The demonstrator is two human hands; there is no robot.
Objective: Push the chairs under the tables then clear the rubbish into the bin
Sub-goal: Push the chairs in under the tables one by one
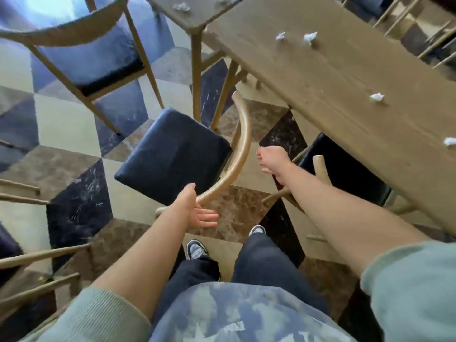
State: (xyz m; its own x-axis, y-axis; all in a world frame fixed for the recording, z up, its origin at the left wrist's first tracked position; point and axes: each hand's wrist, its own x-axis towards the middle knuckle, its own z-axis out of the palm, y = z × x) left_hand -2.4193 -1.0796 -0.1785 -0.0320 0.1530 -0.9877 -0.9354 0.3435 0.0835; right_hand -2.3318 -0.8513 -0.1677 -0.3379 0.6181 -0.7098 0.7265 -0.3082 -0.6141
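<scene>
1. While the left hand [197,213] is resting against the curved wooden backrest [240,154] of the dark-cushioned chair [172,154], fingers loosely spread and gripping nothing, this chair is standing out on the chequered floor [66,124], not yet under the long brown wooden table [333,77].
2. Right hand [272,161] is hovering beside the rail, fingers loosely spread.
3. Crumpled white paper scraps [309,37] are lying on the tabletops, so clearing looks unstarted; no bin is showing.
</scene>
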